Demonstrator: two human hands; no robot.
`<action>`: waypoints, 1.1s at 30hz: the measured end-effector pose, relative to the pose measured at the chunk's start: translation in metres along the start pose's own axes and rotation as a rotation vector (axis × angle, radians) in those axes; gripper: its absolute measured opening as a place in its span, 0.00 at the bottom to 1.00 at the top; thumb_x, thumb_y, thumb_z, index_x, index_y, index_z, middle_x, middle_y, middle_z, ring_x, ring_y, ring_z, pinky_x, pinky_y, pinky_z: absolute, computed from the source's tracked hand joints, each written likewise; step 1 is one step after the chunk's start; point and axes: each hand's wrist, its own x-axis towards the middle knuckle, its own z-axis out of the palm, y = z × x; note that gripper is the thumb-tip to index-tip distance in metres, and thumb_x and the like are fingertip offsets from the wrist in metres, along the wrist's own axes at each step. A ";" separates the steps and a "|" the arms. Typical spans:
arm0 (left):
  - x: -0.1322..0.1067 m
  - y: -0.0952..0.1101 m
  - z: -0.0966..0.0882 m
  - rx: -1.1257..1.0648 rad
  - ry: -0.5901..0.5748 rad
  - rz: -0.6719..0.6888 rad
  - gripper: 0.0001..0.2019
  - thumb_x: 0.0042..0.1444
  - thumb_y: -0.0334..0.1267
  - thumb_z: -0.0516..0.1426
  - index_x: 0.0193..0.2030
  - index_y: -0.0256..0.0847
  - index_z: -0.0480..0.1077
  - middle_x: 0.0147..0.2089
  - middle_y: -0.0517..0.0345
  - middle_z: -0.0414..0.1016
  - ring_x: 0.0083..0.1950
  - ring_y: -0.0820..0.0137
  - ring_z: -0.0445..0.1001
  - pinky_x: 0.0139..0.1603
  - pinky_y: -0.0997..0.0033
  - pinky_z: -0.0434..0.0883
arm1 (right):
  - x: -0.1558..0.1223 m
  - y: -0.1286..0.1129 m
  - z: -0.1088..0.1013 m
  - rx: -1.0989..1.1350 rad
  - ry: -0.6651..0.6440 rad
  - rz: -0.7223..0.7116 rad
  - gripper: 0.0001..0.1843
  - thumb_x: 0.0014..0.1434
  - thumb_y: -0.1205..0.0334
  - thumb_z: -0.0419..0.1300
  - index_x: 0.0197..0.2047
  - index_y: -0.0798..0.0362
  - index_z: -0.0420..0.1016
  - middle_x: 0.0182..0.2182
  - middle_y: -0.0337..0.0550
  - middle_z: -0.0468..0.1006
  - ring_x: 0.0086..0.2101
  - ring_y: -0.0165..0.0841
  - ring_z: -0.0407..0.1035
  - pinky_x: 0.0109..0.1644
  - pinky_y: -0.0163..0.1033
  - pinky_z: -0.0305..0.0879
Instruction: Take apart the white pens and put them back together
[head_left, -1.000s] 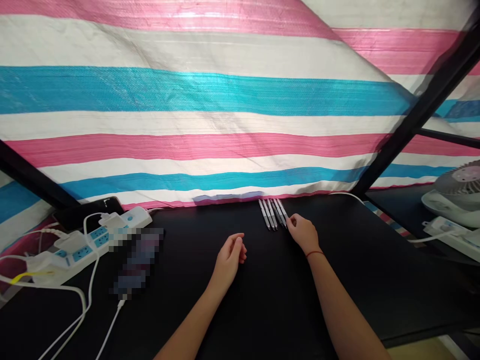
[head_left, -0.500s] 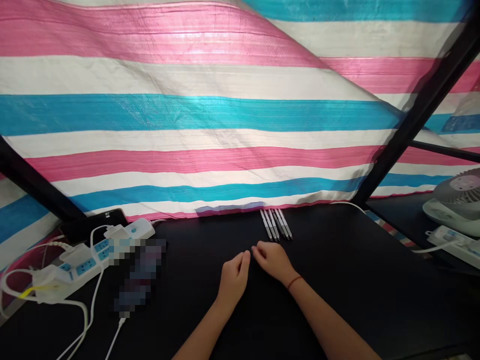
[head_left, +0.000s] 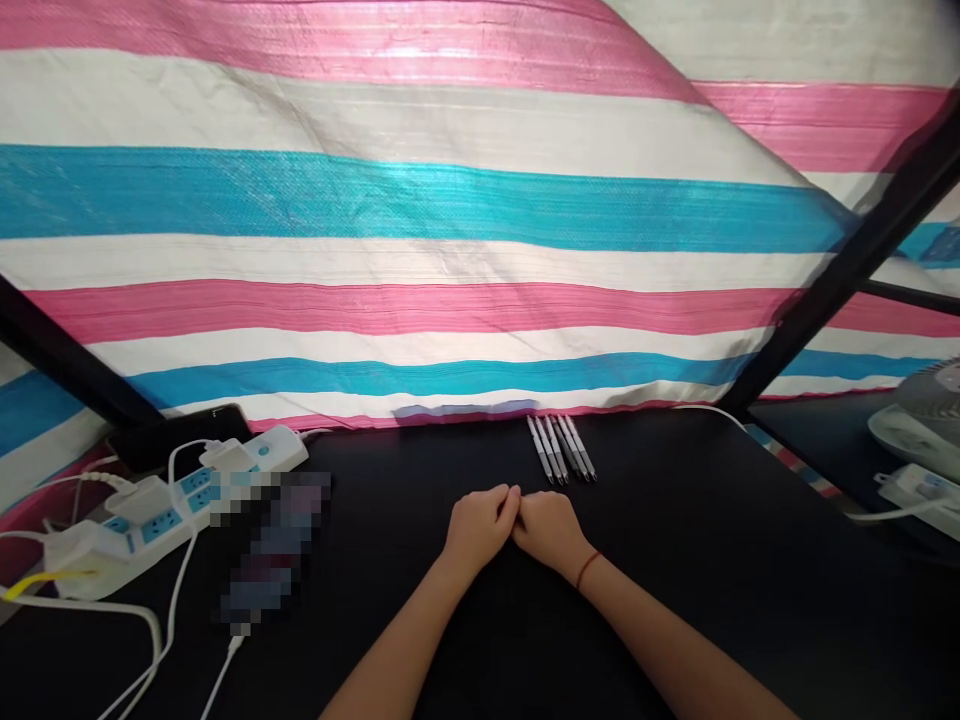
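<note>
My left hand is curled into a loose fist above the black table. Against it rests my right hand, also closed, with a thin red-brown cord round the wrist. The two hands touch at thumbs and knuckles, and no object shows in either one. Just beyond my right hand, several white pens with dark tips lie side by side in a row, apart from my fingers.
At left lies a white power strip with plugs and cables, near a black device. A blurred-out phone-like object has a white cable. At right are a fan and another power strip. A striped sheet hangs behind.
My hands have come together from a small gap and now touch. The view has shifted slightly; the pens lie as before.
</note>
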 end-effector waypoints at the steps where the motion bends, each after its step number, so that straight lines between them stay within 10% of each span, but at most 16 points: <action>1: 0.000 -0.001 0.000 0.010 -0.004 0.009 0.22 0.63 0.46 0.43 0.23 0.42 0.67 0.22 0.59 0.71 0.25 0.69 0.68 0.26 0.72 0.49 | 0.000 0.001 0.000 0.002 0.003 -0.002 0.15 0.58 0.62 0.52 0.27 0.54 0.77 0.26 0.48 0.80 0.26 0.36 0.74 0.27 0.34 0.56; 33: -0.001 0.000 -0.004 0.157 -0.107 0.089 0.22 0.64 0.43 0.41 0.23 0.41 0.66 0.23 0.61 0.74 0.26 0.71 0.72 0.26 0.71 0.50 | -0.007 0.008 -0.004 0.046 -0.041 -0.082 0.16 0.58 0.63 0.51 0.23 0.54 0.75 0.22 0.43 0.78 0.23 0.32 0.71 0.25 0.35 0.47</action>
